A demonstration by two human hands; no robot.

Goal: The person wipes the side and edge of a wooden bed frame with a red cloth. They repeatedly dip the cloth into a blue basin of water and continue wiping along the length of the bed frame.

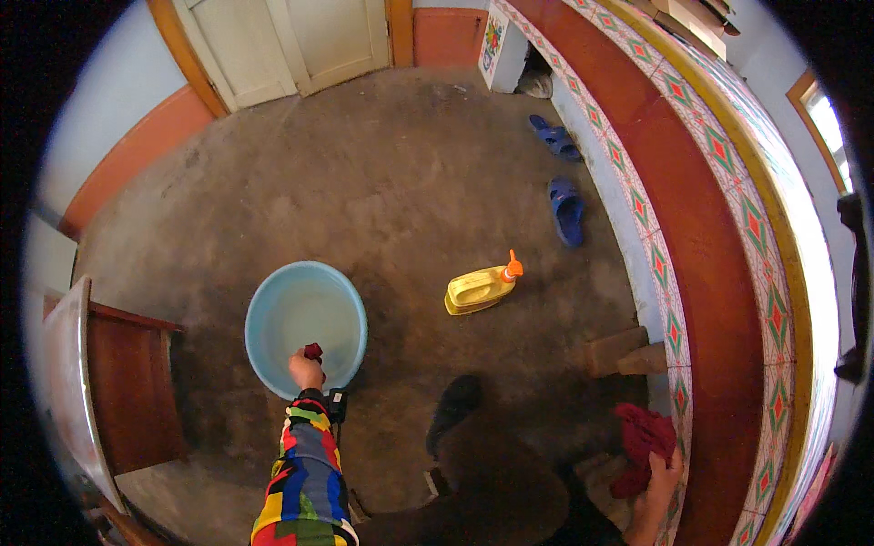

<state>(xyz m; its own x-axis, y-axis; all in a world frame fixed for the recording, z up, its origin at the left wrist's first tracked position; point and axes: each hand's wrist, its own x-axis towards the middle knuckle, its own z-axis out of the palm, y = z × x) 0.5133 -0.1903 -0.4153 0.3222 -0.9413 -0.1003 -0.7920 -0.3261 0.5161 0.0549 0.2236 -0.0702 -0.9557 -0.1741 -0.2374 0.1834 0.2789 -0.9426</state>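
My left hand point(306, 369) is closed around a small dark red cloth point(313, 351), over the near part of a light blue plastic basin point(254, 300) that holds cloudy water. At the lower right, my right hand point(661, 481) grips a larger, crumpled dark red cloth point(645, 437) beside the tiled edge of a raised platform. A yellow jug-shaped bottle with an orange pump top point(478, 288) stands on the floor to the right of the basin. Whether the two red cloths are alike in kind I cannot tell.
Blue slippers point(567, 211) lie along the platform point(655, 164) on the right. Wooden blocks point(618, 351) sit at its foot. A brown wooden cabinet point(133, 389) stands at the left, and pale double doors point(293, 48) are at the far side. A dark shoe point(456, 406) shows below the bottle.
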